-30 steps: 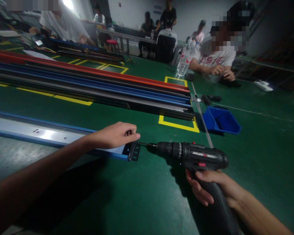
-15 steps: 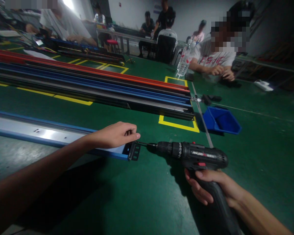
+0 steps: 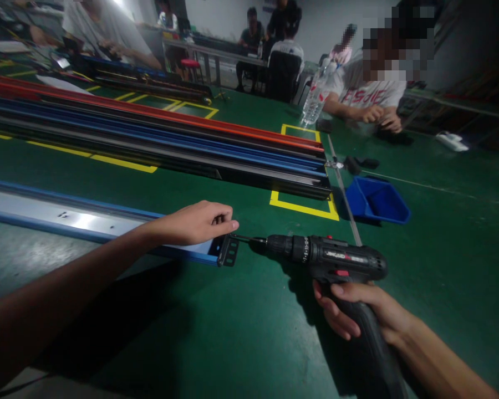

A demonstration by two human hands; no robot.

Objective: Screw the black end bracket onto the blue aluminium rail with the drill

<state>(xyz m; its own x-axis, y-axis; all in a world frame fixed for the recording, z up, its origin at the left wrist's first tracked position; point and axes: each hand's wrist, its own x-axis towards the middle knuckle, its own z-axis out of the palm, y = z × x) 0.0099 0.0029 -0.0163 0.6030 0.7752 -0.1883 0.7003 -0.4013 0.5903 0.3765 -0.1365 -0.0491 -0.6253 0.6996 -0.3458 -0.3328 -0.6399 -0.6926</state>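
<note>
A black cordless drill (image 3: 345, 259) is gripped by its handle in my right hand (image 3: 366, 310), its long bit pointing left. The bit's tip meets a black slotted end bracket (image 3: 232, 252) on a blue-edged metal profile (image 3: 83, 220), which lies along the table at the left. My left hand (image 3: 203, 221) rests over the profile's end beside the bracket, fingers curled in. Whatever those fingers hold, if anything, is hidden from view.
Long red, blue and black profiles (image 3: 191, 147) lie across the green table (image 3: 249, 310) behind my hands. A blue bin (image 3: 378, 200) sits at the right, with clear bottles (image 3: 314, 100) farther back. A co-worker (image 3: 370, 94) sits across the table, other people beyond.
The whole view has shifted slightly, with the near table things a little higher in the picture. Both hands and the drill keep nearly the same pose against the profile.
</note>
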